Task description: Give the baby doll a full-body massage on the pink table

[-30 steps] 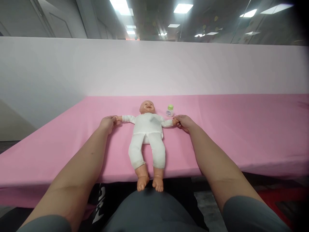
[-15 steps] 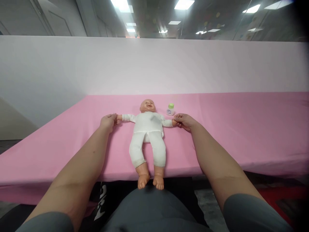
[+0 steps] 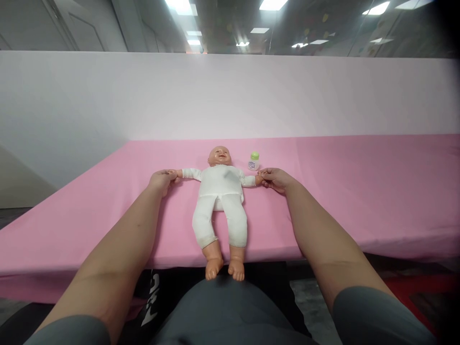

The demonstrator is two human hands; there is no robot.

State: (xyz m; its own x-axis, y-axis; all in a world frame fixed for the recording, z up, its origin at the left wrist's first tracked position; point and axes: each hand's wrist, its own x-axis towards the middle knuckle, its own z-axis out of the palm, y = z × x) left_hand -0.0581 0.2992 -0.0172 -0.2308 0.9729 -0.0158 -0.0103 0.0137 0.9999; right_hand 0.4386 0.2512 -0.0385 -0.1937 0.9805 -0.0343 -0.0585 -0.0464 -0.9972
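A baby doll (image 3: 221,187) with a white cloth body lies on its back on the pink-covered table (image 3: 345,191). Its head points to the wall, and its bare feet stick out past the near edge. The doll's arms are stretched out sideways. My left hand (image 3: 163,181) is closed around the doll's hand on the left side. On the right, my right hand (image 3: 275,180) pinches the doll's other hand between thumb and fingers. Just beyond my right hand stands a small clear bottle (image 3: 253,162) with a green cap and a printed label.
A white wall panel (image 3: 230,96) runs along the table's far side, with reflective glass (image 3: 230,28) above it. My lap (image 3: 230,311) is close against the near edge. Something red (image 3: 420,292) is low at the right.
Both hands keep hold of the doll's hands, with only a slight shift of the fingers. The doll and bottle stay in place; the view has tilted very slightly.
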